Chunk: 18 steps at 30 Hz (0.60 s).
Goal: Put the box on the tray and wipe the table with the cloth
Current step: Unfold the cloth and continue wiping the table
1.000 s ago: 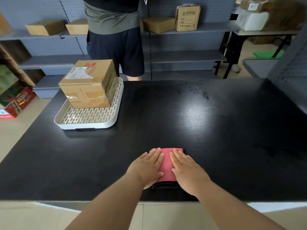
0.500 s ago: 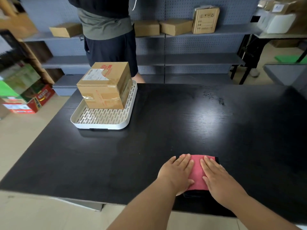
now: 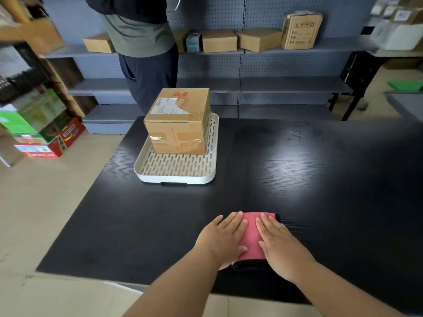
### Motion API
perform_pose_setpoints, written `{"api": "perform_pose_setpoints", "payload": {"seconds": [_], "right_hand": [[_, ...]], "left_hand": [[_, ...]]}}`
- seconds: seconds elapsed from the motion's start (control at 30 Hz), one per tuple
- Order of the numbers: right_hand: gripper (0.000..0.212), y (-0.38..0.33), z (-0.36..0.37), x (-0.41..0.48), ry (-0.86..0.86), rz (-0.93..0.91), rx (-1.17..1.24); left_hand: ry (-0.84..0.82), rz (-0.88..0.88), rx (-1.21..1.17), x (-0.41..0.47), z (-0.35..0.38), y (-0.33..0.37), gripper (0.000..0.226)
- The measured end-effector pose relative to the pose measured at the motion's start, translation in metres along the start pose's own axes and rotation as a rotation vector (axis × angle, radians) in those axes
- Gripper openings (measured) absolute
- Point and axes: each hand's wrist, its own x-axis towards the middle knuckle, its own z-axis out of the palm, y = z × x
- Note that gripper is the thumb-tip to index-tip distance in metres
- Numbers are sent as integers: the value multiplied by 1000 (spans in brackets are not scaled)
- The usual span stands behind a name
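A taped cardboard box point(image 3: 178, 124) stands on the white slotted tray point(image 3: 176, 176) at the far left part of the black table point(image 3: 309, 179). A folded red cloth point(image 3: 251, 239) with a dark edge lies near the table's front edge. My left hand point(image 3: 223, 239) rests flat on the cloth's left half, fingers stretched forward. My right hand point(image 3: 280, 245) presses flat on its right half. Most of the cloth is hidden under the two palms.
A person point(image 3: 144, 51) stands behind the table's far left corner, right behind the tray. Grey shelves point(image 3: 286, 85) with cardboard boxes point(image 3: 258, 40) line the back wall. Colourful cartons point(image 3: 43, 136) sit on the floor to the left.
The view has swung to the left, so the tray and box now sit nearer the middle of the frame. Both hands stay flat on the cloth near the front edge.
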Motion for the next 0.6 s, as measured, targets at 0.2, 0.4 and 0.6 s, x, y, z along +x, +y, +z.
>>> {"api": "perform_pose_setpoints", "payload": {"seconds": [0.2,0.4,0.6], "right_hand": [[56,-81,4,29,-67,-54,-42],[59,-153,-8,57,-78,-127,23],[61,-194,-18,75,-138,-126,51]], "left_hand": [[-22,4,25,-39,21,-79,65],[-64,1,43,-70,37,-148,65],[-80,10,60,-85,47,-191,65]]}}
